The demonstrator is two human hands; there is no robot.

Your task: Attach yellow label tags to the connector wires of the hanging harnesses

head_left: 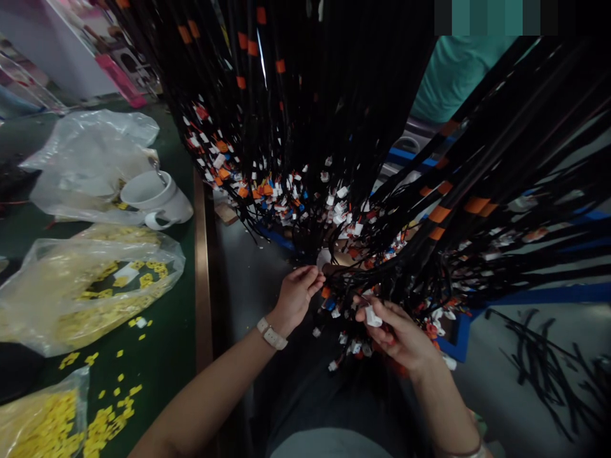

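Observation:
In the middle of the head view, my left hand (296,299) pinches with thumb and forefinger. A pale, whitish piece (323,258) shows just beyond its fingertips; whether the fingers hold it I cannot tell. To the right, my right hand (403,337) is closed on a white plug connector (373,317), held between thumb and fingers. Around both hands hang black cable bundles (405,267) with orange tape bands. Their ends carry many small white, blue, red and orange connectors (341,207). Some loose connector ends (356,346) dangle between my hands.
A green table (176,305) with a brown edge runs along the left. On it are a white mug (165,197), clear plastic bags (42,254) and scattered yellow pieces (107,420). A blue frame (461,337) stands right. Behind the cables is a person in a green top (446,79).

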